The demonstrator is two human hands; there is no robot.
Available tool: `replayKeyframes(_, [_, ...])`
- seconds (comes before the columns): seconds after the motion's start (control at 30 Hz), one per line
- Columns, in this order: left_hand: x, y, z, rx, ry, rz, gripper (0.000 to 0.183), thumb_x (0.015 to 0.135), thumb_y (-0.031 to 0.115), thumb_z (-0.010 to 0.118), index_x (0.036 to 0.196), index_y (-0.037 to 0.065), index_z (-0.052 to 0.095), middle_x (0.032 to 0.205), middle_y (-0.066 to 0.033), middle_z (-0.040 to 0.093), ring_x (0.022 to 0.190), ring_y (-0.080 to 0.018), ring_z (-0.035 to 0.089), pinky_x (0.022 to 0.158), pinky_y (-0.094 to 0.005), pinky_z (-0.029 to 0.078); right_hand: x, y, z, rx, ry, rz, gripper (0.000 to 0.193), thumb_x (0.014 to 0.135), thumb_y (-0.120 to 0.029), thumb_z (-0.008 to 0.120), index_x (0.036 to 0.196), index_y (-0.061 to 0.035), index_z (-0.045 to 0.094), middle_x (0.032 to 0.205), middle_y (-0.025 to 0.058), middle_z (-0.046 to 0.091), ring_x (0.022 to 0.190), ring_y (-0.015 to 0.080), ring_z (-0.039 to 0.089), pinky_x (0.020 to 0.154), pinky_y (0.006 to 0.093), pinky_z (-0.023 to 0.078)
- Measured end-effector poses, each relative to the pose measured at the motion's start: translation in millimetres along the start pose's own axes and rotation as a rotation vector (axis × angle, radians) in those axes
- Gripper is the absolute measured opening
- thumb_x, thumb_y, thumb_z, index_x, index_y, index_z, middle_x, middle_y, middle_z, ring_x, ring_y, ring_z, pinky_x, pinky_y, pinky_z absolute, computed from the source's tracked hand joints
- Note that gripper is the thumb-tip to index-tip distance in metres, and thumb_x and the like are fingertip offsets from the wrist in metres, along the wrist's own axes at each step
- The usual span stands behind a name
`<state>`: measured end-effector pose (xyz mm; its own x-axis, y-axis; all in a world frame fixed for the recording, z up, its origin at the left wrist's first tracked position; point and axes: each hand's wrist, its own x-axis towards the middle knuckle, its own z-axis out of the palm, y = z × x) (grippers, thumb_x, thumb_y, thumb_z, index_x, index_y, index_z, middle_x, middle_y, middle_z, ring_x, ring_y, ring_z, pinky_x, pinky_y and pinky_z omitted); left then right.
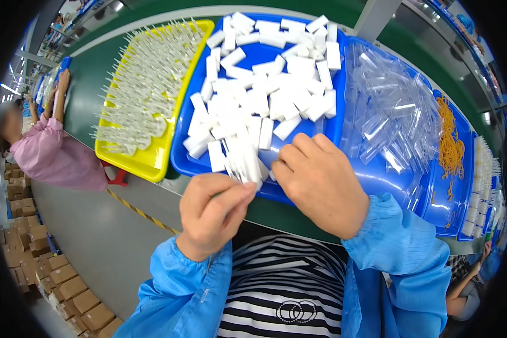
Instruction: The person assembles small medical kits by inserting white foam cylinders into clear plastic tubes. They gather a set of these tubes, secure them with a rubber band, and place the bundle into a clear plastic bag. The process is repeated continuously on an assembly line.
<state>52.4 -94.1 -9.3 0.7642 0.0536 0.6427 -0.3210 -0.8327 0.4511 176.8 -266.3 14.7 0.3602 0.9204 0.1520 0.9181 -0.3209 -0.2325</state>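
My left hand is closed, thumb and fingers pinching a bunch of thin white sticks over the near edge of a blue tray. A pile of white rectangular blocks fills most of that tray. My right hand is beside it, back of the hand up and fingers curled in at the tray's near rim. Its fingertips are mostly hidden, so what they grip cannot be made out. A little gap separates the two hands.
Left of the blocks, a yellow tray bears rows of thin pale pieces with upright points. To the right, another blue tray holds clear plastic sleeves, then come orange rubber bands and white pieces. A person in pink stands left, near cardboard boxes.
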Motion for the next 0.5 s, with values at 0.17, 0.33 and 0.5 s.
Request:
replayKeyframes(0.17, [-3, 9, -11, -0.029, -0.151, 0.114, 0.035, 0.066, 0.004, 0.075, 0.1, 0.007, 0.076, 0.096, -0.0054, 0.067, 0.079, -0.0217, 0.063, 0.064, -0.0311, 0.048, 3, 16, -20, 1.045, 0.32, 0.388, 0.03, 0.082, -0.005, 0.071, 0.11, 0.0005, 0.061, 0.088, 0.0068, 0.064, 0.082, 0.017, 0.064, 0.073, 0.0328, 0.051])
replayKeyframes(0.33, [-1, 22, -4, -0.079, -0.213, 0.233, 0.036, 0.068, 0.011, 0.074, 0.104, 0.009, 0.076, 0.105, -0.0024, 0.067, 0.082, -0.0169, 0.061, 0.065, -0.0273, 0.046, -12, 19, -23, 1.102, 0.236, 0.407, 0.03, 0.091, -0.008, 0.068, 0.118, 0.0027, 0.061, 0.107, 0.0054, 0.066, 0.092, 0.0083, 0.062, 0.08, 0.0234, 0.05])
replayKeyframes(0.5, [0, 30, -3, -0.066, -0.235, 0.161, 0.039, 0.06, 0.002, 0.08, 0.098, 0.013, 0.077, 0.099, -0.0018, 0.067, 0.079, -0.0189, 0.06, 0.064, -0.0279, 0.048, -20, 20, -19, 1.079, 0.416, 0.337, 0.024, 0.085, -0.007, 0.073, 0.107, -0.0004, 0.066, 0.093, 0.0062, 0.068, 0.08, 0.0128, 0.062, 0.074, 0.0275, 0.049])
